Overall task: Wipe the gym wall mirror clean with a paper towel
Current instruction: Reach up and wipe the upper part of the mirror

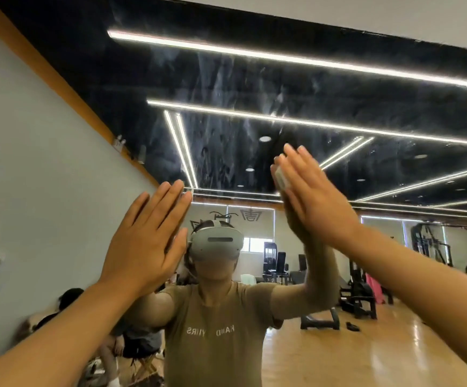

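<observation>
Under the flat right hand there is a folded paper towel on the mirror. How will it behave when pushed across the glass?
The paper towel looks thin and light, so it probably slides easily under the right hand. Being soft, it may bunch or slip out. The mirror shows streaks, so smearing seems likely.

Bare forearms; olive short-sleeved T-shirt (215, 331) with white lettering; grey headset (215, 243).

I read only mirrored white lettering on the reflected T-shirt (212, 331) chest: roughly "KAMD" and "YIIRS", middle letters illegible. Wall emblems unreadable.
</observation>
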Motion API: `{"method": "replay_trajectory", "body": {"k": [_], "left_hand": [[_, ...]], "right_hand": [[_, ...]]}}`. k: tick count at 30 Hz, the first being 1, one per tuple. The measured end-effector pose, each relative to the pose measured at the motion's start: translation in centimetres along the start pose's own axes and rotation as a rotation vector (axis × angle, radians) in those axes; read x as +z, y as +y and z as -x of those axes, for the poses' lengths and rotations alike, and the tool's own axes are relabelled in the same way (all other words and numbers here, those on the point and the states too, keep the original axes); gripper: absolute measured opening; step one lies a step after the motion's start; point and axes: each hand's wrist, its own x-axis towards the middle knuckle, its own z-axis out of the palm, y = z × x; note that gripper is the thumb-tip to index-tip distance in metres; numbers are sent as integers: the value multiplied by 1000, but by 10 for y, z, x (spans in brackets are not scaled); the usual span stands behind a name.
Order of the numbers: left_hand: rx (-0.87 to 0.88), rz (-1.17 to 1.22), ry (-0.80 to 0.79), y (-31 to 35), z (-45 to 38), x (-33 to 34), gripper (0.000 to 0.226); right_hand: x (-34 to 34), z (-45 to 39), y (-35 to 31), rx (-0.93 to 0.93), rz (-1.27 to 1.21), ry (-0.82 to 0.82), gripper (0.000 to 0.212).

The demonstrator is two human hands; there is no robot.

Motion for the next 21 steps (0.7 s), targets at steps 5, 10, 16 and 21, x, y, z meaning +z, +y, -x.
{"method": "replay_trajectory", "body": {"k": [5,10,16,21], "left_hand": [[-3,3,5,2,0,-1,59],[-6,-21,-2,2,0,0,60],[-15,-38,-8,2,0,0,60],[-27,-44,-21,4,0,0,60]], "right_hand": [[-14,-82,45,328,-87,50,54],[-8,-67,19,278,-194,85,55],[18,12,-31,-227,-189,-88,70],[26,44,-42,-514,-140,-83,59]]}}
